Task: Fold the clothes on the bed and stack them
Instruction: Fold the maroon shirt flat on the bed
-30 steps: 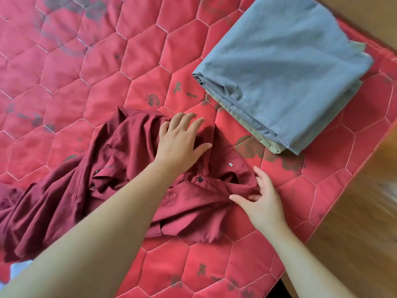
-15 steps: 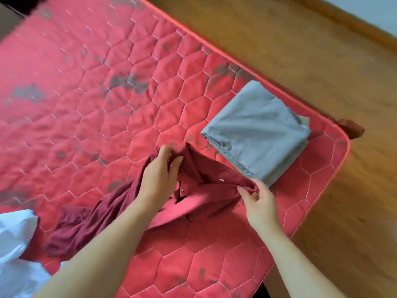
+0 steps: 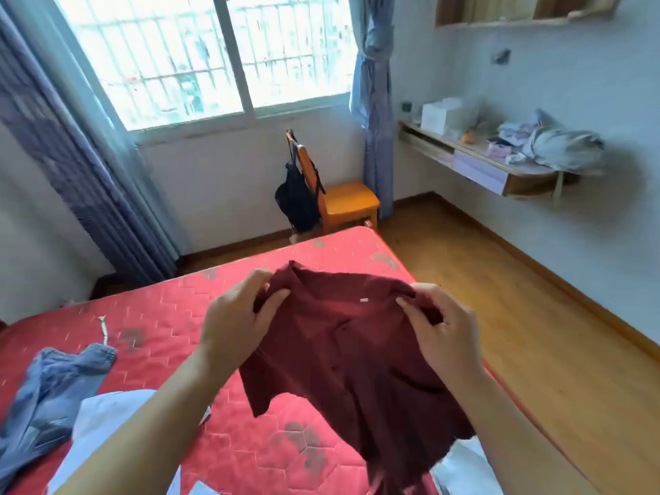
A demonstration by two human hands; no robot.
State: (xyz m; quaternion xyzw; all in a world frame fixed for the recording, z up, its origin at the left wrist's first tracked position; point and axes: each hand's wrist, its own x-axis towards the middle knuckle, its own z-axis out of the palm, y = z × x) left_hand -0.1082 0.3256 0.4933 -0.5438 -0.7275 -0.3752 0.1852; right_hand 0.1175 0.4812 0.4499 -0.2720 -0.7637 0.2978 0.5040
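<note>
A dark red buttoned shirt [image 3: 353, 355] hangs in the air above the red quilted bed [image 3: 171, 316], its collar at the top. My left hand [image 3: 237, 316] grips the shirt's left shoulder. My right hand [image 3: 441, 328] pinches its right shoulder. The shirt's lower part drapes down toward me. Blue jeans [image 3: 46, 391] lie crumpled on the bed at the left, and a white garment [image 3: 103, 419] lies beside them, partly behind my left forearm. The folded grey stack is out of view.
An orange wooden chair [image 3: 348, 201] with a black bag [image 3: 298, 201] stands past the bed under the window. A wall shelf [image 3: 500, 173] with clutter is at the right. Wooden floor [image 3: 535, 351] runs along the bed's right edge.
Both hands have lifted the red shirt off the bed and hold it up by the shoulders. The view has swung up from the bed to the room.
</note>
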